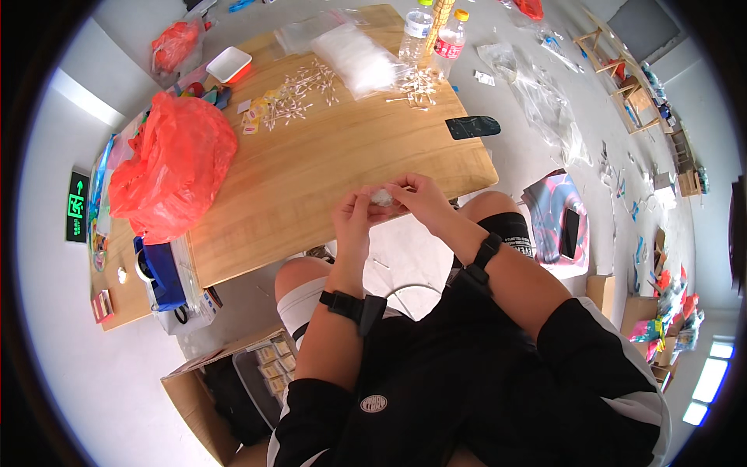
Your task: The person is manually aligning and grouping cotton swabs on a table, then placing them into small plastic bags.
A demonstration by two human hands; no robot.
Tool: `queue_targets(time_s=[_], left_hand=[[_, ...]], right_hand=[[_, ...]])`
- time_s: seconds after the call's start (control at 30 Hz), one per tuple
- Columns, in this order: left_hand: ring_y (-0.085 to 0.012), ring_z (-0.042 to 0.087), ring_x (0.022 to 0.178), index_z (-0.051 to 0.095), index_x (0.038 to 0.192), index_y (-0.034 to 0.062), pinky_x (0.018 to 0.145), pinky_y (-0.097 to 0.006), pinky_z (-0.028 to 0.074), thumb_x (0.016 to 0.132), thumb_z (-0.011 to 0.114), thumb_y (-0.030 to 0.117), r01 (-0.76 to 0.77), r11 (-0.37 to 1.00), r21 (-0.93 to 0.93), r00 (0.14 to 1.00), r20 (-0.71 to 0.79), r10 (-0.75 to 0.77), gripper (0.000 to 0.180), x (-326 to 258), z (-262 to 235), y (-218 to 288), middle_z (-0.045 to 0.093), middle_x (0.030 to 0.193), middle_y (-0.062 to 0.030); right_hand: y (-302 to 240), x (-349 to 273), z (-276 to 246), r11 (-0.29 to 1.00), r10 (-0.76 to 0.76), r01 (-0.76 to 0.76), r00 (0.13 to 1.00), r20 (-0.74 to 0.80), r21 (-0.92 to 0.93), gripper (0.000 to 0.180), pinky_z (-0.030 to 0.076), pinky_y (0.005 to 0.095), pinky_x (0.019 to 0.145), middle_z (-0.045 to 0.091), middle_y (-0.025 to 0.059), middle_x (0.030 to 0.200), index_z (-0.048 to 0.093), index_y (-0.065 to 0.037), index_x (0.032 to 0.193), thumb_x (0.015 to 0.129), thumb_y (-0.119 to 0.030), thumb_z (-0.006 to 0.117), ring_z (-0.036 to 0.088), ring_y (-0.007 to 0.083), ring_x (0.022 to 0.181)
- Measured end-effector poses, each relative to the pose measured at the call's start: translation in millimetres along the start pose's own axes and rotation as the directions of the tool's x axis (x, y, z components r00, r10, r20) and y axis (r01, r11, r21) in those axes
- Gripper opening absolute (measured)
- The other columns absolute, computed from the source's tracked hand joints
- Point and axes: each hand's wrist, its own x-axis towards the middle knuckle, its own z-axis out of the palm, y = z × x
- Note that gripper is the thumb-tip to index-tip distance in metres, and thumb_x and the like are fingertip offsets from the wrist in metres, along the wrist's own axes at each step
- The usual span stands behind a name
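My left hand [355, 217] and my right hand [420, 201] meet at the near edge of the wooden table [303, 191]. Between their fingertips they pinch a small, clear, crinkled plastic bag [381, 197]; its contents are too small to make out. Farther up the table lies a loose spread of cotton swabs [299, 92], with small yellow cards [253, 117] at its left end. A second heap of cotton swabs [418, 87] sits by the far right edge. Between the two heaps rests a thick stack of clear plastic bags [356, 58].
A bulging red plastic bag [175, 167] covers the table's left side, near a white tray [229, 64]. Two bottles [416, 35] stand at the far right. A black flat piece [473, 127] overhangs the right edge. Below left is an open cardboard box [191, 405]; a phone [570, 233] lies right.
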Motion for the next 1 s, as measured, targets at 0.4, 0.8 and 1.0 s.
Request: queue_targets(time_s=[0.4, 0.8, 1.0], left_hand=[[-0.0149, 0.072, 0.077, 0.065, 0.102, 0.0016, 0.069, -0.025, 0.059, 0.1, 0.065, 0.014, -0.031, 0.998, 0.063, 0.999, -0.027, 0.032, 0.013, 1.2, 2.2, -8.9, 0.072, 0.095, -0.0107], [-0.0139, 0.072, 0.088, 0.062, 0.106, 0.0007, 0.076, -0.023, 0.06, 0.1, 0.064, 0.013, 0.045, 0.999, -0.012, 0.998, 0.044, -0.044, 0.015, 2.6, 2.5, -10.4, 0.072, 0.102, -0.0108], [-0.0158, 0.073, 0.089, 0.056, 0.108, 0.0019, 0.075, -0.024, 0.06, 0.098, 0.063, 0.007, 0.042, 0.992, 0.117, 0.998, 0.039, -0.047, 0.013, 2.5, 3.7, -6.4, 0.071, 0.1, -0.0118]], right_hand=[[4.8, -6.7, 0.2, 0.985, -0.157, 0.152, 0.986, 0.056, 0.083, 0.026, 0.057, 0.0269, 0.078, 0.068, 0.0088, 0.102, 0.064, 0.003, 0.111, 0.097, -0.018, 0.068, 0.069, 0.0144, 0.089], [4.9, -1.1, -3.5, 0.953, 0.035, -0.065, 0.994, 0.104, 0.297, 0.016, 0.057, 0.0278, 0.079, 0.066, 0.0073, 0.098, 0.061, 0.001, 0.108, 0.099, -0.012, 0.064, 0.067, 0.0141, 0.085], [4.4, -2.2, -3.3, 0.924, 0.04, -0.083, 0.992, 0.124, 0.373, 0.015, 0.057, 0.0273, 0.076, 0.066, 0.0064, 0.09, 0.062, 0.0, 0.101, 0.099, -0.015, 0.065, 0.066, 0.0133, 0.081]])
